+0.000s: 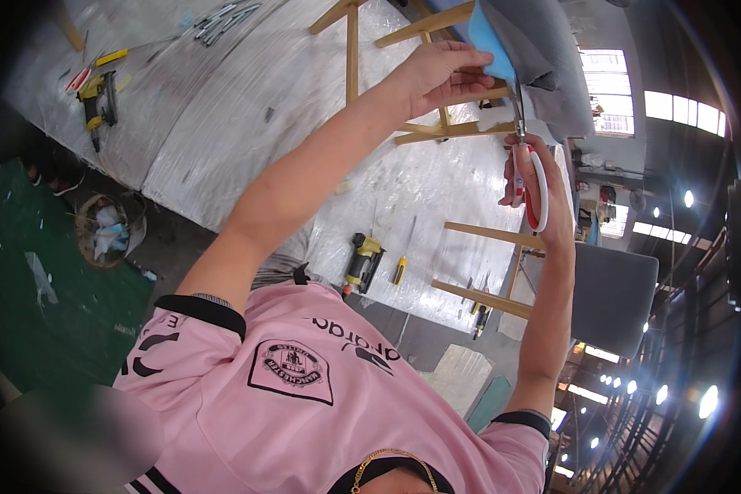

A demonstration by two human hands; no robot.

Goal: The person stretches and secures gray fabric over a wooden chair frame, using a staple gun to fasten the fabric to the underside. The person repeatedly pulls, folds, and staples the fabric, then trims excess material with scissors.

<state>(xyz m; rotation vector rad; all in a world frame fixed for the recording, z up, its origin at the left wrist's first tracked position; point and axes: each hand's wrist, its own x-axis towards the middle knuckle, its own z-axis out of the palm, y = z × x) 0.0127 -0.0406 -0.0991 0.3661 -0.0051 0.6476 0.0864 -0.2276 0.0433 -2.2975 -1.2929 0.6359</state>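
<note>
My left hand pinches the edge of a light blue sheet that hangs from a grey upholstered piece. Just to the right, my right hand is closed around the red and white handles of a pair of scissors. Their blades point up at the sheet's lower edge, close to my left fingers. How far the blades are parted is too small to tell. Wooden legs stick out beside and below my left hand.
A plastic-covered table bears a nail gun, another nail gun, a yellow-handled screwdriver and several metal rods. A grey-seated chair lies at the right. A waste basket stands by the table's left edge.
</note>
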